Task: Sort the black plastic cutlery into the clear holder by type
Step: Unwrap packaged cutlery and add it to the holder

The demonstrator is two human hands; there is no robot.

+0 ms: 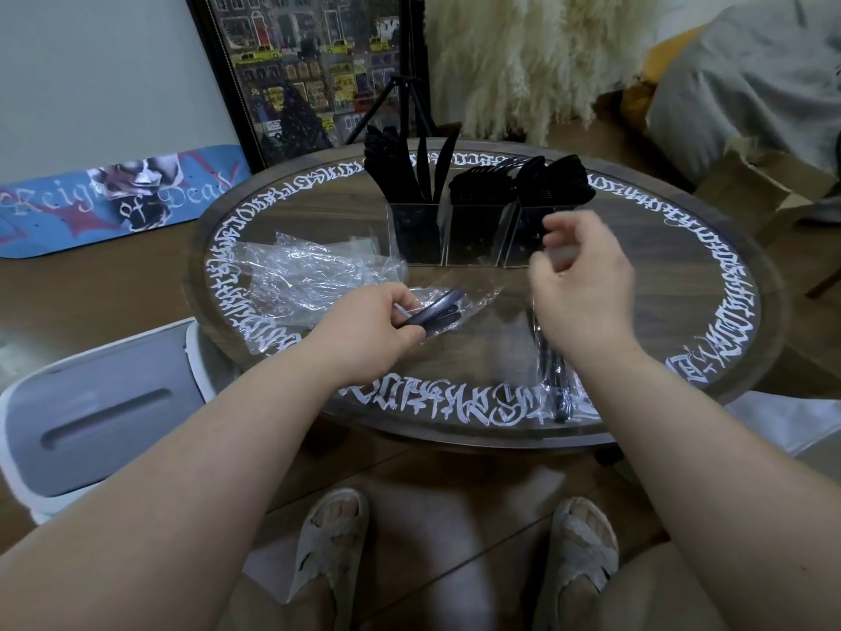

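Observation:
A clear three-compartment holder [473, 241] stands at the far middle of the round table, with black knives [409, 168] in its left cell and more black cutlery [523, 179] in the middle and right cells. My left hand [368, 332] grips a wrapped bundle of black cutlery [439, 311], its handles poking out toward the right inside clear film. My right hand [580, 284] hovers in front of the holder's right cell, fingers loosely curled and blurred, nothing visible in them. Another wrapped pack of black cutlery [555, 375] lies below my right wrist near the table's front edge.
Crumpled clear wrappers [300, 266] lie on the round glass-topped table [710, 284] at the left. A white and grey bin [95, 416] stands left of the table. A cardboard box [755, 184] sits at the right, a tripod [405, 107] behind the holder.

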